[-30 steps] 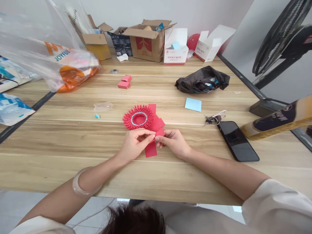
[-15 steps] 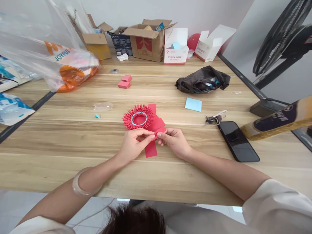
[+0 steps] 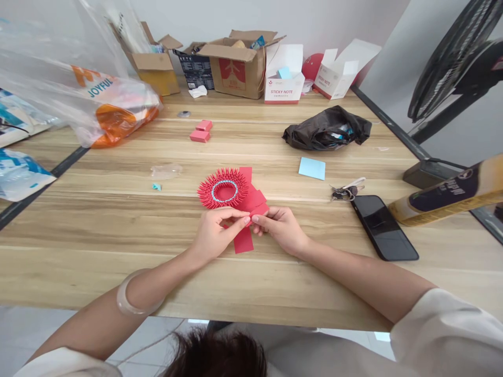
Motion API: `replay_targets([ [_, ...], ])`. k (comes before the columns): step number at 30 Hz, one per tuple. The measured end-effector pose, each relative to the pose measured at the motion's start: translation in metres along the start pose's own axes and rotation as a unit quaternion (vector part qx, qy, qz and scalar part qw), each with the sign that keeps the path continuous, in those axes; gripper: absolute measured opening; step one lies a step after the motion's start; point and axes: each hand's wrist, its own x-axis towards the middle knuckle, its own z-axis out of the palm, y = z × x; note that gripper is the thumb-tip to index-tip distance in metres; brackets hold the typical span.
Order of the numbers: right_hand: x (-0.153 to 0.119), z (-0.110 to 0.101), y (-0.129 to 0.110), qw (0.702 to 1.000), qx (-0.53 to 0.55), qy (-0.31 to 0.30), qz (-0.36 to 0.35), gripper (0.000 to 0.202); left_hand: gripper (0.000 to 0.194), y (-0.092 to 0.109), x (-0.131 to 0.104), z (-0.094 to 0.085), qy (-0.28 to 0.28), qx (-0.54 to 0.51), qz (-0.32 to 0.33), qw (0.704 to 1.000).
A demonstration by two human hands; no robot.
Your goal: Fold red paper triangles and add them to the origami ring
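Between my two hands is a small piece of red paper [image 3: 259,211], pinched at both ends above the table. My left hand [image 3: 220,229] grips its left end between thumb and index finger. On its right end the thumb and fingers of my right hand [image 3: 281,226] are closed. Loose red paper slips [image 3: 244,241] lie fanned out beneath the hands, partly covered by them. Just beyond my left hand sits a round ring of folded red paper pieces [image 3: 206,191], spiky at the rim, with a light blue band around its inner opening.
Farther back lie two red paper stacks [image 3: 200,137], a blue paper pad [image 3: 312,168] and a black plastic bag [image 3: 326,128]. Keys [image 3: 343,193], a phone [image 3: 385,228] and a yellow-and-dark package [image 3: 444,191] are on the right. Open boxes [image 3: 238,68] line the wall.
My hands stay in nearly the same place, still pinching the red paper. The fingertips have shifted only very slightly; nothing else has visibly moved.
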Motion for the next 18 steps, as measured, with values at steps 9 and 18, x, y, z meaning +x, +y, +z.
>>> replay_targets([
  [9, 0.0019, -0.0022, 0.0003, 1.000, 0.013, -0.013, 0.012, 0.024, 0.013, 0.0013, -0.0001, 0.0000, 0.012, 0.005, -0.001, 1.000],
  [18, 0.0000, -0.0017, -0.0016, 0.999, -0.033, -0.039, -0.006, 0.023, 0.014, 0.0015, -0.0008, 0.0002, -0.003, 0.007, -0.011, 1.000],
])
